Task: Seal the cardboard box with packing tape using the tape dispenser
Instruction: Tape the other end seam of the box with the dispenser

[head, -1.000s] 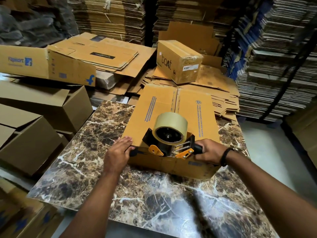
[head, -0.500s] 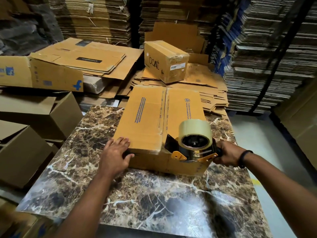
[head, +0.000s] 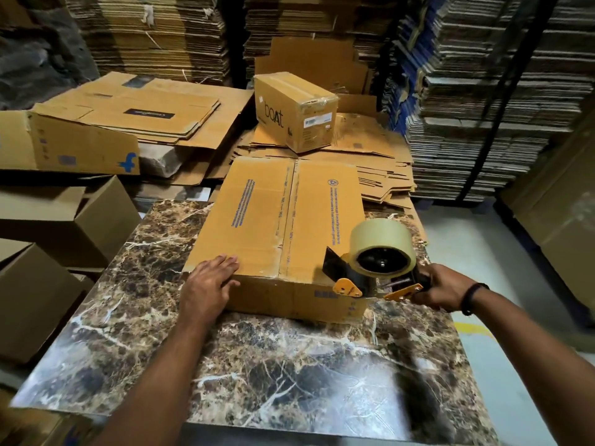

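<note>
A brown cardboard box (head: 264,220) lies on the marble table (head: 257,365), its two top flaps closed along a centre seam. My left hand (head: 209,284) rests flat on the box's near left corner, fingers spread over the top edge. My right hand (head: 441,289) grips the handle of the tape dispenser (head: 370,272), a black and orange frame carrying a roll of clear tape. The dispenser sits at the box's near right corner, to the right of the seam, its front end against the top flap.
A taped box marked "boat" (head: 296,111) stands on flattened cartons behind. Open cartons (head: 64,226) crowd the table's left side. Tall stacks of flat cardboard (head: 483,91) fill the back and right. Grey floor (head: 483,252) shows to the right of the table.
My right hand has carried the dispenser from the centre seam at the near edge rightward to the box's near right corner. My left hand has slid up onto the top of the box.
</note>
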Demonstrator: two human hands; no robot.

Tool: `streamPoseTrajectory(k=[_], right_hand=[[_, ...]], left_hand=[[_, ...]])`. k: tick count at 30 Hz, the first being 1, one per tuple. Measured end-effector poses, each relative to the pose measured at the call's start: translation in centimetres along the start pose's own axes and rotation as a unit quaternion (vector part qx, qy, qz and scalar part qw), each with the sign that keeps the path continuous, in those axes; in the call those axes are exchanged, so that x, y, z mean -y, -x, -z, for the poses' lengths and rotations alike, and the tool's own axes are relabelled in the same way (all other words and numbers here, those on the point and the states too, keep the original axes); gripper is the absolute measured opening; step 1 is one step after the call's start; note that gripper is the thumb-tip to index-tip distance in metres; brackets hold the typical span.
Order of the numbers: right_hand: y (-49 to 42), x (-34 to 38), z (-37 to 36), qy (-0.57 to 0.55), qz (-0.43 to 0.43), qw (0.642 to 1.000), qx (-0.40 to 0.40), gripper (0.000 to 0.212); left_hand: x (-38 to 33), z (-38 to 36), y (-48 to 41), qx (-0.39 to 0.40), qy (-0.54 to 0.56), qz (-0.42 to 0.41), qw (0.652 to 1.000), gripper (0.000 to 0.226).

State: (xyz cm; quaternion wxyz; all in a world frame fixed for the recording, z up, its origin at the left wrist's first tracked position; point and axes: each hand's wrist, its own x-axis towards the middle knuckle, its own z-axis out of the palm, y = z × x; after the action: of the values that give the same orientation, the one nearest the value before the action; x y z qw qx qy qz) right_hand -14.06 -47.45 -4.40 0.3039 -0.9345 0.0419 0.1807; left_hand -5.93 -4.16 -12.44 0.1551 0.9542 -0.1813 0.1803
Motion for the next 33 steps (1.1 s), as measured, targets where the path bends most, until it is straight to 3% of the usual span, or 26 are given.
streamPoseTrajectory(k=[3, 8, 13, 19, 25, 33], right_hand=[[1.0, 0.0, 0.2, 0.012, -0.007, 1.0, 0.006, 0.036], [1.0, 0.0, 0.3, 0.02, 0.016, 1.0, 0.01, 0.039], [1.1, -1.1, 0.7, -0.037, 0.019, 0.999, 0.007, 0.031], [2.3, -4.4, 1.4, -0.078, -0.021, 0.997, 0.001, 0.01], [2.6, -4.9, -0.2, -0.061, -0.03, 0.998, -0.005, 0.046], [2.3, -5.5, -1.2, -0.122, -0.04, 0.992, -0.004, 0.038]], left_hand=[[-1.0, 0.1, -0.1, -0.008, -0.028, -0.013, 0.999, 0.05], [-5.7, -1.0, -0.6, 0.034, -0.059, -0.19, 0.979, 0.062], [-6.7, -1.6, -0.9, -0.005, 0.032, -0.161, 0.986, 0.056], [-5.2, -0.8, -1.3, -0.008, 0.041, -0.101, 0.994, 0.061], [-5.9, -1.0, -1.3, 0.012, 0.032, -0.079, 0.996, 0.058], [-9.1, -1.0, -2.0, 0.108, -0.025, -0.106, 0.988, 0.064]])
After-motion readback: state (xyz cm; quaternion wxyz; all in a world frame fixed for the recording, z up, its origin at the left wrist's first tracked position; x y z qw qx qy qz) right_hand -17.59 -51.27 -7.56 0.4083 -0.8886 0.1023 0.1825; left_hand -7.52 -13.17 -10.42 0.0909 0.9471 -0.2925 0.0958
